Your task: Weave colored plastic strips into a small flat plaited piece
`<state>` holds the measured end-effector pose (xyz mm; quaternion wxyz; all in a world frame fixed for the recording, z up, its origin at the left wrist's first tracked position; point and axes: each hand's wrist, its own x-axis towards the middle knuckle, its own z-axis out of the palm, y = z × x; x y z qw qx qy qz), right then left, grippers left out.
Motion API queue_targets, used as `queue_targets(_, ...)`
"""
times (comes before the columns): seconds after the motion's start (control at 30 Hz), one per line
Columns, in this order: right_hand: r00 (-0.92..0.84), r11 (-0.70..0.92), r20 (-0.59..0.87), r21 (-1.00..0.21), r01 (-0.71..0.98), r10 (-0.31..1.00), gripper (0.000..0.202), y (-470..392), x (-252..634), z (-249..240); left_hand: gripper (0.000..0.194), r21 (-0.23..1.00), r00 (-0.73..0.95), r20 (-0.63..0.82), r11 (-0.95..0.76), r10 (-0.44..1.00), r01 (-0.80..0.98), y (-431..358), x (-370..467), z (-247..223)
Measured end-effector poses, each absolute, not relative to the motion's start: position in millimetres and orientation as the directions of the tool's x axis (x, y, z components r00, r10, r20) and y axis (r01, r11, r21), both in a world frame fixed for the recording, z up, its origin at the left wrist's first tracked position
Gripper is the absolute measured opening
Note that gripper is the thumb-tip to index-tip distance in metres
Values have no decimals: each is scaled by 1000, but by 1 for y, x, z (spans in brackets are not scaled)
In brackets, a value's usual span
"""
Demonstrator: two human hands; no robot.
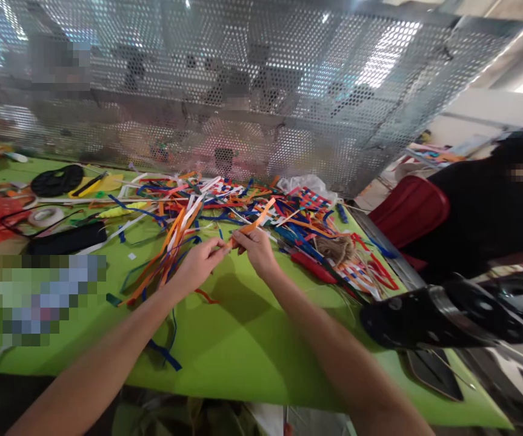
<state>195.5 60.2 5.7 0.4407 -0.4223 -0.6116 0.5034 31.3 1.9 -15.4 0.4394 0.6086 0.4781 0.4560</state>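
Over the middle of the green table, an orange strip [258, 219] slants up and to the right out of my right hand [254, 245]. My right thumb and fingers are pinched on it. My left hand [204, 260] is closed too, its fingertips meeting the strip's lower end close to the right fingertips. Below and left of my left hand lie loose orange, white and blue strips [177, 236]. Behind both hands spreads a tangled heap of coloured strips [238, 200], with some woven checked pieces [313, 198] among them.
Twine [336, 248] and a red-handled tool [313, 267] lie on the right. A black clamp-like object [425, 315] juts over the right edge. Tape [46, 215], a black case [68, 238] and a cutter [88, 184] are left. A perforated metal screen [197, 103] stands behind; a person [479, 200] sits right.
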Motion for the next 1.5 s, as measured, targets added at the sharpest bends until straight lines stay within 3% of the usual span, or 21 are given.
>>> queue_targets(0.23,-435,85,48,-994,65,899,41,49,190,7,18,979,-154,174,-188,973,-84,15,24,-11)
queue_targets(0.4,-598,21,-44,-995,101,800,37,35,177,-2,15,981,-245,134,-164,960,-106,15,26,-5)
queue_targets(0.57,-606,14,-53,-994,105,793,32,28,170,-13,8,976,-279,154,-191,948,-109,13,29,-3)
queue_targets(0.73,-547,217,68,-953,213,834,15,24,169,-11,8,961,-303,132,-197,944,-195,17,26,-7)
queue_targets(0.83,-546,480,255,-816,321,798,7,16,171,-1,14,971,-314,80,-145,946,-191,19,26,-9)
queue_targets(0.93,-570,652,389,-656,381,724,12,9,173,7,16,979,-291,54,-108,955,-175,21,25,-11)
queue_targets(1.13,-542,700,450,-540,468,709,14,7,174,1,21,970,-317,40,-113,948,-214,21,20,-10)
queue_targets(1.33,-675,853,532,-220,473,511,25,5,175,-1,27,963,-260,75,-137,963,-232,21,24,-13)
queue_targets(1.4,-664,849,537,-243,469,520,23,6,175,0,28,955,-262,70,-141,962,-261,21,24,-13)
queue_targets(1.5,-624,771,454,-398,496,636,15,8,175,1,27,943,-327,72,-171,942,-284,21,20,-9)
